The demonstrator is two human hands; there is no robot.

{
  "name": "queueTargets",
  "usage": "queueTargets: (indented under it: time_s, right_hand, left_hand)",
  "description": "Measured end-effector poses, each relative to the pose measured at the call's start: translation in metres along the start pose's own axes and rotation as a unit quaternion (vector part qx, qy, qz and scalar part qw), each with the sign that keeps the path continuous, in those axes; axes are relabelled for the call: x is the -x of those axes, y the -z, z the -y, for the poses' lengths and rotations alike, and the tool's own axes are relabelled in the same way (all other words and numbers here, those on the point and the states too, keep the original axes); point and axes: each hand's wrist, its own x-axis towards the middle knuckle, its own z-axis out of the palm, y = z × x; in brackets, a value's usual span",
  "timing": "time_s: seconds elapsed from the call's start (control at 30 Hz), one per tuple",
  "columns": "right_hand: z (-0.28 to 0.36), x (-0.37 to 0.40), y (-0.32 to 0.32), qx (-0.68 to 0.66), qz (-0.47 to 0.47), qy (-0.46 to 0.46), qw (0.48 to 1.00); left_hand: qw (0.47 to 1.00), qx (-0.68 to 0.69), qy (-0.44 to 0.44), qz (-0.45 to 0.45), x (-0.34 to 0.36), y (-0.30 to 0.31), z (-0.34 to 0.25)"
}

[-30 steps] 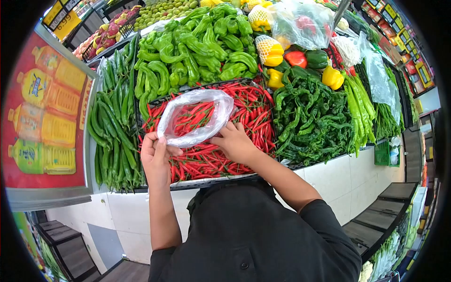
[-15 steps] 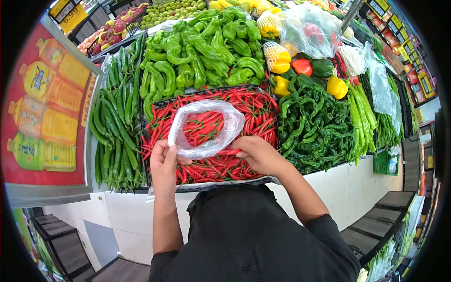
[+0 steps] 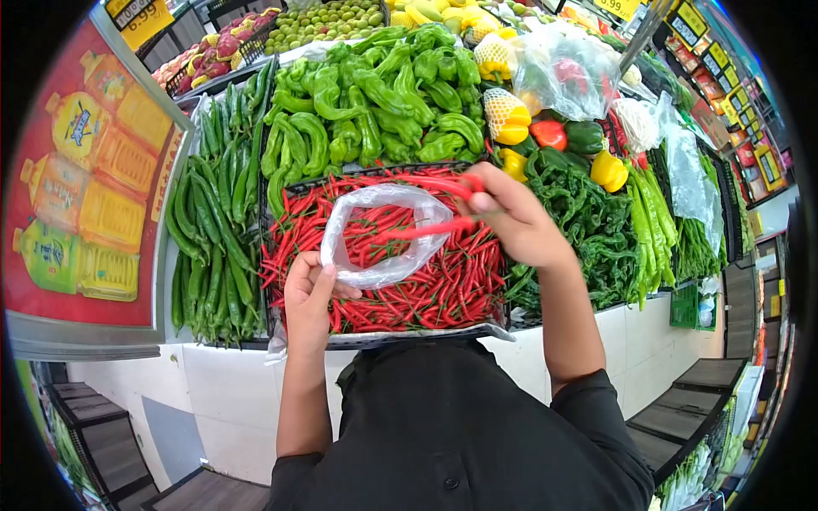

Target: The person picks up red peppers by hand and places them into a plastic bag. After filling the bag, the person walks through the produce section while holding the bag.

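My left hand [image 3: 310,294] pinches the near left rim of a clear plastic bag [image 3: 388,274], whose mouth gapes in a ring over the crate of red chili peppers [image 3: 400,308]. Between the thumb and fingers of my right hand [image 3: 515,217] are red chili peppers [image 3: 426,230], raised above the crate at the bag's right side. They point leftward across the bag's opening and are smeared by motion. Loose red chilies show through the ring of the bag.
Light green peppers [image 3: 375,94] are piled behind the chilies, long green peppers [image 3: 217,204] to the left. On the right lie dark green wrinkled peppers [image 3: 562,226] and yellow bell peppers [image 3: 608,172]. A framed drink poster [image 3: 94,179] stands along the left edge.
My right hand has risen from the near right rim of the bag and now carries red chilies up at the right. My left hand still grips the bag, which has shifted slightly right.
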Motion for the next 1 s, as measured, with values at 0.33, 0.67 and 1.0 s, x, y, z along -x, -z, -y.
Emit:
queueTargets:
  time_s: [0.33,0.67,1.0]
  right_hand:
    - [-0.043,-0.021,-0.043,0.374,-0.05,0.188,0.907]
    - [-0.026,-0.023,-0.066,0.412,0.034,0.187,0.891]
    - [-0.048,-0.043,-0.11,0.343,0.114,0.167,0.917]
  left_hand:
    - [1.0,0.0,0.001,0.002,0.003,0.004,0.0]
    - [1.0,0.003,0.0,0.008,-0.002,-0.006,-0.001]
    - [1.0,0.011,0.007,0.001,0.005,0.0,0.002]
